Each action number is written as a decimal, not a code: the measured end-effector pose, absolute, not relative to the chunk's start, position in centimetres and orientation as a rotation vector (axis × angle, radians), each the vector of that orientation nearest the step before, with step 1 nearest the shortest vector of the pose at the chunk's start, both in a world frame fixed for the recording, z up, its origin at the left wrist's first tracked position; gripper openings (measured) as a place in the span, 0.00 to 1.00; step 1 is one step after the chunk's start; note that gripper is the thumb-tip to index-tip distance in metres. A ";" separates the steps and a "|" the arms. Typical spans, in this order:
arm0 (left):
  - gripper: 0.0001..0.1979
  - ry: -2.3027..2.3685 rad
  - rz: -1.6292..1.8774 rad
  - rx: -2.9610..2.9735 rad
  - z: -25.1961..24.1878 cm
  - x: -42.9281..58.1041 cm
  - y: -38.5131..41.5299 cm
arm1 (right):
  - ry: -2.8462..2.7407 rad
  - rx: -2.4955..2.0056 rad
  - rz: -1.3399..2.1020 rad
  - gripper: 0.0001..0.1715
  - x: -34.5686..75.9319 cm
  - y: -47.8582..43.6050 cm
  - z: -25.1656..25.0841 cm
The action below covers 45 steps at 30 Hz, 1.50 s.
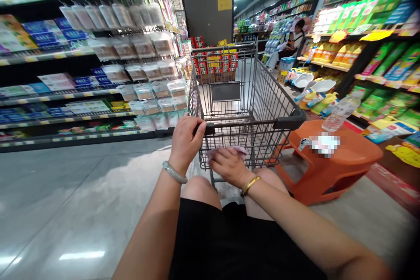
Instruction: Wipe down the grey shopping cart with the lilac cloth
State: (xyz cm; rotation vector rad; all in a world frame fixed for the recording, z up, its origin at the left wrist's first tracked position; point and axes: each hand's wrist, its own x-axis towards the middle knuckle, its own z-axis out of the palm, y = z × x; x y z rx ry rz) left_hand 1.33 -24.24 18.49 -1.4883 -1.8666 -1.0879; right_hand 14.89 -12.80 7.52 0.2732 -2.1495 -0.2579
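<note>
A grey wire shopping cart (267, 92) stands right in front of my knees. My left hand (187, 138), with a pale bangle at the wrist, is closed round the cart's near left corner by the black grip. Lower down, my right hand (228, 164) presses a pinkish cloth (241, 150) against the wire of the cart's near side; a gold bracelet circles that wrist. The palm side of the right hand is hidden. Inside the cart's far end a dark panel (226, 92) shows on the wire.
An orange plastic stool (348, 153) to the right bears a clear bottle (343, 111) and a blurred-out item. Stocked shelves (65, 54) line the left, more goods the right. Red boxes (215, 63) are stacked beyond the cart. A person (295, 41) sits farther back.
</note>
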 end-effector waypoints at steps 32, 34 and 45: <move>0.16 -1.888 -1.028 -1.485 18.5 -0.2 -25.9 | -2.184 0.262 -0.298 0.06 15.9 -12.3 7.7; 0.15 -1.888 -1.026 -1.495 18.6 -0.1 -25.9 | -2.245 0.372 -0.331 0.07 16.3 -12.4 5.9; 0.17 -1.901 -1.029 -1.471 18.6 0.0 -26.1 | -2.280 0.268 -0.232 0.07 13.0 -14.1 8.5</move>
